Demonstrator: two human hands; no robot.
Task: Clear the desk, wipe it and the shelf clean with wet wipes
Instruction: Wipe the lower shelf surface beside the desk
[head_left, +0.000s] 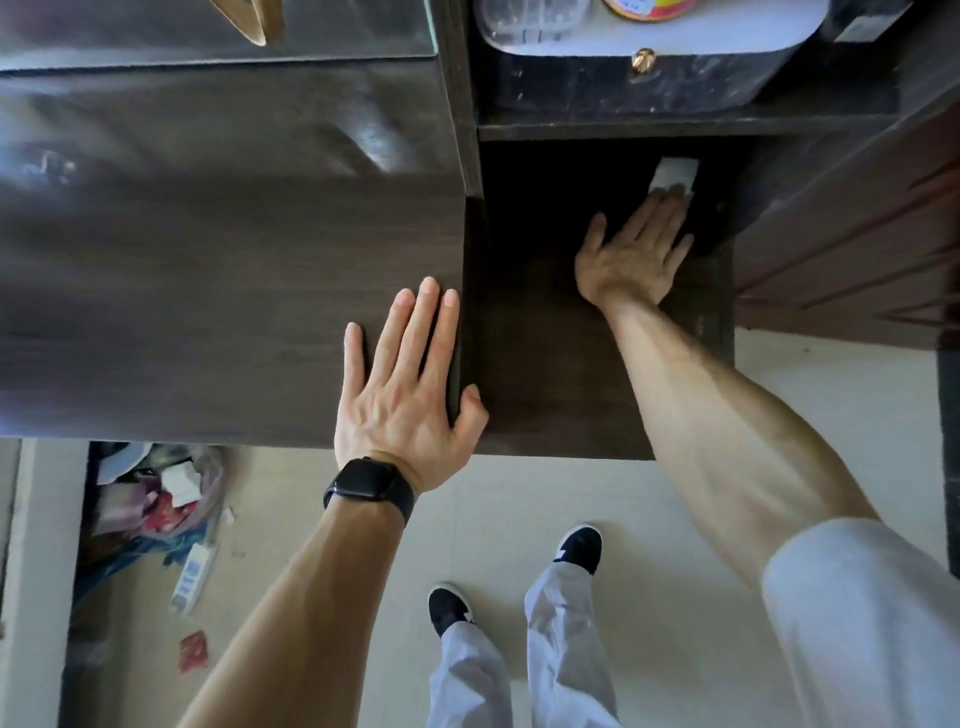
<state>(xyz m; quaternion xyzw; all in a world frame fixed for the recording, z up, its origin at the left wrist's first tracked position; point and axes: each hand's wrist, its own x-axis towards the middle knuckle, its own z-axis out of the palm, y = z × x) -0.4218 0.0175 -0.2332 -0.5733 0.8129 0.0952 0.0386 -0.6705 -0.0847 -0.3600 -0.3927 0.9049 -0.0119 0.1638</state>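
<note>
Two hands show, both flat with fingers straight. The left hand (402, 384) rests on the dark counter (208, 260) at its right edge, one black watch (370, 488) on its wrist. The right hand (631, 254) reaches into the lower shelf (545, 364) on the right, fingertips pressing one white wet wipe (674, 174) down at the far end.

This looks like a room in a home, perhaps a study corner or bedroom. A dark wood-grain desk (208, 260) adjoins a matching open shelf (545, 364) above a pale tiled floor (493, 499). A loose bag of household rubbish (156, 493) lies under the desk, and a panelled wooden surface (857, 249) stands at the right.
</note>
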